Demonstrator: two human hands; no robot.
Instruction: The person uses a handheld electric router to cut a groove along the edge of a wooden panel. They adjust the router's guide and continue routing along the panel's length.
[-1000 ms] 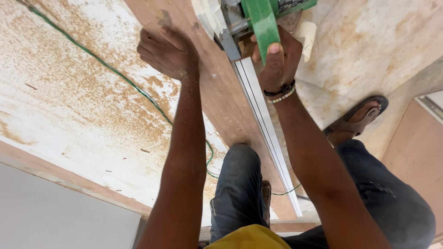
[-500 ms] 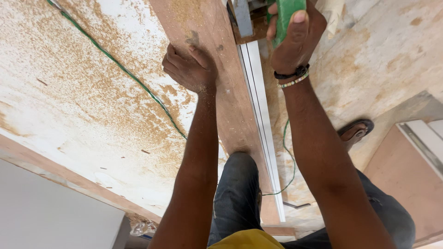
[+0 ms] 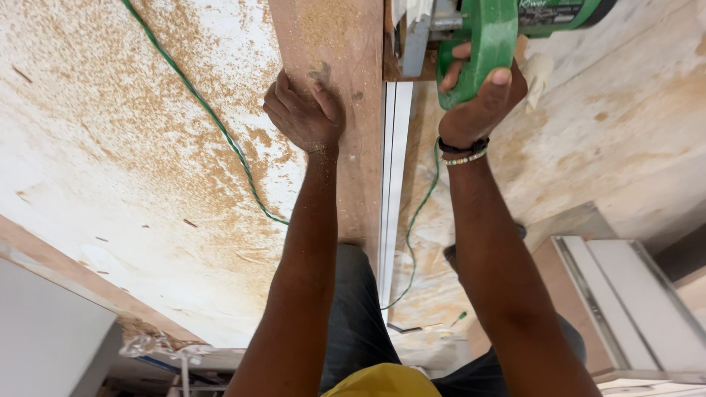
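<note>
Gripping green saw (image 3: 507,33), right hand (image 3: 482,103) | left hand (image 3: 303,114) spread flat on plank (image 3: 346,44)

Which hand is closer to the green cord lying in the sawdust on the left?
Left. The left hand presses on the wooden board, just right of the green cord. The right hand is farther right, wrapped around the green saw handle.

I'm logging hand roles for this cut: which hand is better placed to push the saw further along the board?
Right: the right hand already grips the green saw; the left hand presses flat on the wooden board.
</note>
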